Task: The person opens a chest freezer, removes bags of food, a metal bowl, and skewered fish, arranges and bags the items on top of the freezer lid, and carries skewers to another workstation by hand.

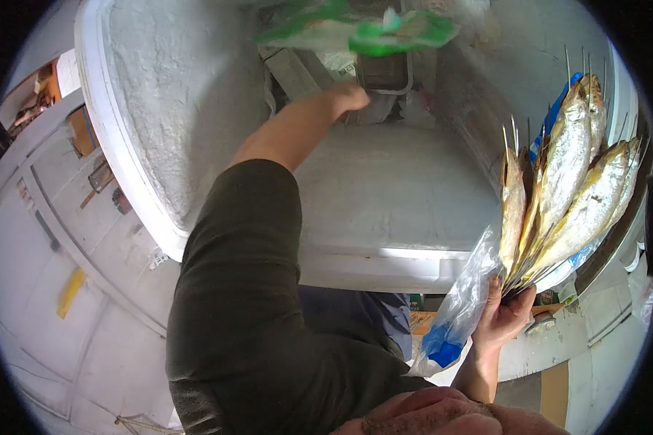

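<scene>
My right hand (504,315) is closed around the gathered lower ends of several metal skewers. Whole silvery-yellow fish (564,156) are threaded on them, fanned upward with the tips sticking out above. A clear plastic bag with blue patches (450,333) hangs beside that hand, and more blue plastic shows behind the fish. My left hand (350,98) reaches deep into a frosted white chest freezer (384,188); motion blurs its fingers, so their pose is unclear. Just above it is a green and white plastic package (392,32), also blurred, apart from the hand.
Thick frost coats the freezer's left wall (149,94). Boxes and a tray (384,72) lie at its far end. The white rim (384,268) runs along the front, close to my body. Left of it is a pale floor with a yellow object (70,293).
</scene>
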{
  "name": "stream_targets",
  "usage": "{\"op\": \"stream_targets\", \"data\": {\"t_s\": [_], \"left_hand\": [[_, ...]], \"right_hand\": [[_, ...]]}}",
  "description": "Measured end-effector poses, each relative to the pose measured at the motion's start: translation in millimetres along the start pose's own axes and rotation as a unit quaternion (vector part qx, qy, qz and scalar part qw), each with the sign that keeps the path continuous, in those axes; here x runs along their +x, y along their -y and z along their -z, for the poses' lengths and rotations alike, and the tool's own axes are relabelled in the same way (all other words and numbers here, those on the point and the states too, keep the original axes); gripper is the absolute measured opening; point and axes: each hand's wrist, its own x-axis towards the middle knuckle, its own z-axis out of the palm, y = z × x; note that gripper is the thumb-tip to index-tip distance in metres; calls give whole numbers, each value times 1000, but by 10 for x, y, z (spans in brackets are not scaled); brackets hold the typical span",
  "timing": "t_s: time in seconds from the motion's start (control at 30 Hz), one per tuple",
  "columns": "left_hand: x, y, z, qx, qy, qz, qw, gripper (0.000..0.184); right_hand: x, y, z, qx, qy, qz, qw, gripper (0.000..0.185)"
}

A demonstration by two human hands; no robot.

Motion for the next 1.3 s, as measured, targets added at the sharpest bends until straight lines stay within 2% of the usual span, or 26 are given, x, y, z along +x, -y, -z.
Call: {"op": "stream_targets", "data": {"t_s": [0.07, 0.1, 0.17, 0.27, 0.33, 0.4, 0.43, 0.5, 0.53, 0.6, 0.63, 0.7, 0.77, 0.83, 0.9, 0.97, 1.03, 1.07, 1.1, 1.13, 1.17, 1.2, 1.23, 1.27, 1.3], "left_hand": [[52, -50, -136, 5, 29, 13, 999, 49], [667, 280, -730, -131, -195, -6, 972, 44], [400, 119, -573, -118, -75, 13, 990, 36], [279, -54, -399, -242, -40, 8, 969, 24], [185, -164, -188, -407, -25, -1, 913, 17], [34, -305, 175, -572, -11, -18, 820, 12], [-72, -359, 403, -638, -3, -31, 769, 11], [-352, -402, 909, -709, -2, -61, 703, 14], [-500, -473, 1124, -694, -60, -46, 716, 19], [-1232, -507, 1579, -728, 16, -80, 681, 17], [-1638, -664, 1761, -704, -32, -38, 708, 15], [-1963, -600, 1815, -685, -29, -25, 727, 15], [-2044, -248, 1689, -687, 73, -93, 717, 22], [-2534, -260, 1565, -677, 53, -79, 729, 22], [-3012, -214, 1364, -709, 60, -57, 701, 22], [-3518, -211, 1049, -652, -26, -54, 756, 20], [-4053, -312, 742, -637, -59, -102, 762, 22], [-4243, -330, 518, -501, -147, -179, 834, 23], [-4467, -394, 295, -348, -231, -247, 874, 25], [-4747, -660, 176, -494, -187, -176, 831, 27], [-4764, -721, -32, -299, -266, -237, 885, 29], [-4772, -928, -313, -534, -210, -208, 792, 32], [-4980, -1223, -275, -617, -182, -188, 743, 33], [-5020, -1459, -377, -687, -206, -221, 661, 32], [-4902, -1518, -470, -623, -256, -279, 684, 32]], "right_hand": [[-2, -13, 33, -36, 8, 15, 999, 25], [-1, -24, 54, -55, 12, 24, 998, 25], [-12, -50, 76, -45, 15, 22, 999, 25], [-13, -48, 29, -21, 5, 15, 1000, 25], [-21, -47, 21, -15, -2, 12, 1000, 24], [1, -25, 16, -15, -1, 16, 1000, 24], [-11, -10, 30, -14, 0, 16, 1000, 23], [-22, -16, 69, -18, 11, -14, 1000, 20], [-31, -13, 85, -43, 14, -24, 999, 18], [-8, 3, 78, -22, 17, -15, 999, 17], [2, 17, 57, -32, 3, -22, 999, 17], [6, 102, 56, -18, 0, -33, 999, 16], [22, 123, 57, -4, -19, -13, 1000, 16], [16, 105, 62, 32, -27, -17, 999, 16], [-6, 2, -49, 32, -39, -16, 999, 17], [-26, 101, -94, 43, -59, 2, 997, 19], [-112, 195, -158, 25, -46, -7, 999, 22], [-148, 224, -217, 9, -43, -8, 999, 23], [-192, 289, -272, -14, -43, -9, 999, 25], [-230, 342, -332, -37, -43, -13, 998, 27], [-259, 375, -414, -24, -46, -12, 999, 28], [-271, 399, -486, -13, -49, -9, 999, 30], [-258, 395, -569, -28, -58, 1, 998, 30], [-265, 397, -621, -45, -65, 8, 997, 30], [-265, 454, -623, -57, -66, 11, 996, 31]]}}
